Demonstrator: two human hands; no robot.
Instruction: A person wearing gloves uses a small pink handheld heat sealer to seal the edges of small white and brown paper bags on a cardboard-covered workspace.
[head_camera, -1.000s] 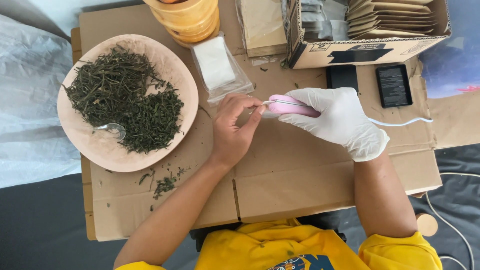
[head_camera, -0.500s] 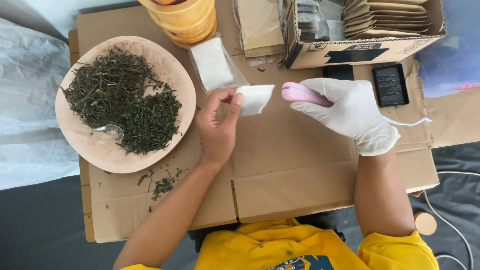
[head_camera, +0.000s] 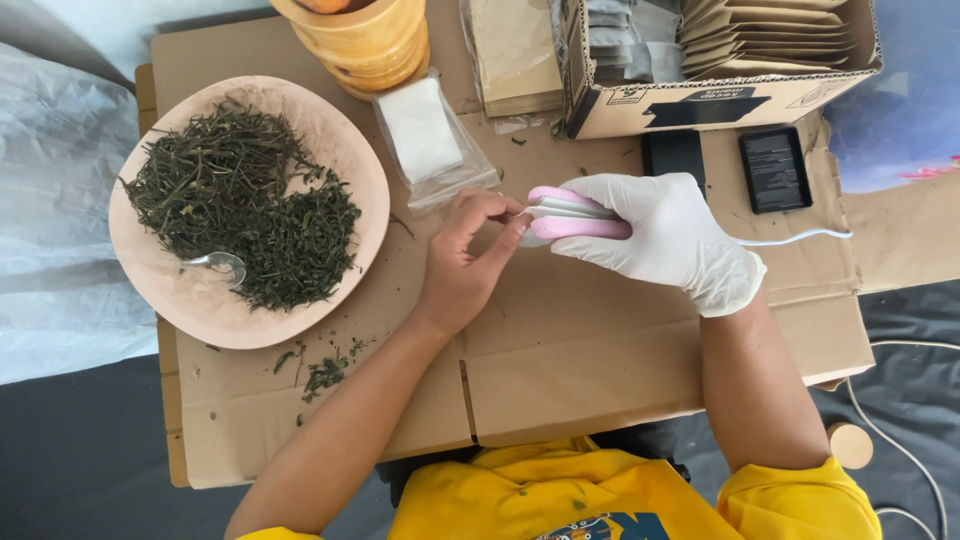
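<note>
My right hand (head_camera: 672, 242), in a white glove, grips a pink and white hand-held sealer (head_camera: 568, 212) with its jaws pointing left. My bare left hand (head_camera: 463, 262) meets the sealer's tip, thumb and fingers pinching a small white bag (head_camera: 532, 238). Most of that bag is hidden between the jaws and my fingers. A thin white cord (head_camera: 800, 238) runs right from behind the glove. Both hands hover over the flattened cardboard sheet (head_camera: 560, 350) that covers the work surface.
A pinkish plate (head_camera: 345, 140) at left holds dried green leaves (head_camera: 240, 200) and a metal spoon (head_camera: 222, 264). A clear pack of white bags (head_camera: 425, 130), stacked yellow tubs (head_camera: 360, 45), a cardboard box of brown pouches (head_camera: 720, 105) and two black devices (head_camera: 775, 168) lie beyond.
Half a second ago my left hand held the white bag in plain view, apart from the sealer. Now the bag is back at the sealer's jaws and the two hands touch.
</note>
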